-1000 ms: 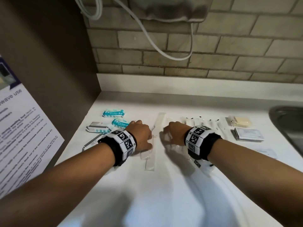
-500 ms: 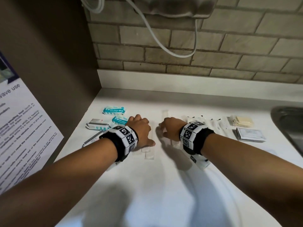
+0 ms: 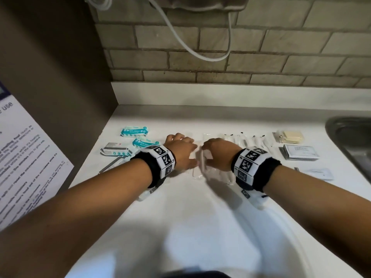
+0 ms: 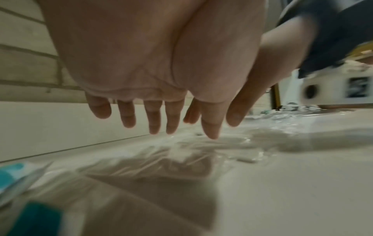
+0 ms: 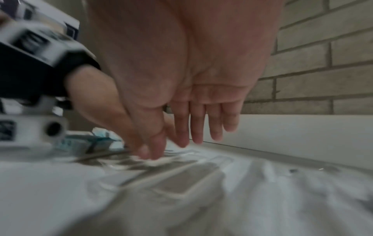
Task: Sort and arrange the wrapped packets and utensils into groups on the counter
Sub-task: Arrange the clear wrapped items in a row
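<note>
Packets (image 3: 135, 131) at counter (image 3: 190, 227) left — wrapped utensils (image 3: 244, 139) centre — sink (image 3: 351, 137) far right

Shared kitchenette, counter (image 3: 200, 227), sink (image 3: 349, 137), microwave-use notice (image 3: 24, 157)

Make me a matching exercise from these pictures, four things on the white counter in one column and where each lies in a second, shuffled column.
Things
1. teal wet-wipe packets
2. pale yellow packet in clear wrap
3. metal sink
4. clear-wrapped white utensil

Places
A. far right edge of the counter
B. between the left hand and right hand
C. left of the left hand
D. back right, just left of the sink

Pairs: 1-C, 2-D, 3-A, 4-B
</note>
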`<state>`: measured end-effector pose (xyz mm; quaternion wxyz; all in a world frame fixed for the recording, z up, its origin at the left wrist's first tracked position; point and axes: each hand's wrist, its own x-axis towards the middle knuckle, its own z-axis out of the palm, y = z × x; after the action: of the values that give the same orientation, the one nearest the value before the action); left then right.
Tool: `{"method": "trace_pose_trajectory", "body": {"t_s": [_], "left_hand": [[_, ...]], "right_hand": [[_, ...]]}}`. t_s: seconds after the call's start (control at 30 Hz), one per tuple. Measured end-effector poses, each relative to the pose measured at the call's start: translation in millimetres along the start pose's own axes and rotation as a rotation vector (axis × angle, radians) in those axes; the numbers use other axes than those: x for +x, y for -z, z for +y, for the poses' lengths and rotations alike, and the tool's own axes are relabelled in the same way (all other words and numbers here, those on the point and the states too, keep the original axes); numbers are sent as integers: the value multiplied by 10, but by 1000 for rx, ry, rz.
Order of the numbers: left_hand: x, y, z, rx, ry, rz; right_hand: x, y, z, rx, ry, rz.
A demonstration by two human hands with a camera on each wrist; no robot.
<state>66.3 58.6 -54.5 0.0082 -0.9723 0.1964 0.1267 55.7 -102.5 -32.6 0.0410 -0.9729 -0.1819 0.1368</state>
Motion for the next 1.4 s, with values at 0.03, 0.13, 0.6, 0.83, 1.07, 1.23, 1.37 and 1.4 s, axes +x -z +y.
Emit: {"method": "trace_pose_trajectory", "body": {"t_s": [0.03, 0.13, 0.6, 0.83, 1.07, 1.23, 1.37, 1.4], "left_hand": [[-35, -18, 34, 32, -25, -24], [-136, -68, 90, 104, -48, -70], [-392, -174, 255, 15, -56, -43], [-380, -164, 231, -17, -54, -29], [-425, -154, 198, 26, -72, -70], [-393, -159, 241, 31, -79, -68], [-378, -160, 259, 33, -76, -73], [-374, -164, 266, 35, -73, -74]], "right_hand": [[12, -17, 31, -43, -17, -38], [-37, -56, 37, -75, -28, -110], [-427, -234, 20, -7, 17, -120], [-370, -193, 13, -29, 0, -101], [-449, -142, 127, -35, 49, -138], [-416, -123, 158, -27, 52, -143], [-405, -123, 171, -12, 45, -155], [-404, -121, 171, -13, 44, -159]]}}
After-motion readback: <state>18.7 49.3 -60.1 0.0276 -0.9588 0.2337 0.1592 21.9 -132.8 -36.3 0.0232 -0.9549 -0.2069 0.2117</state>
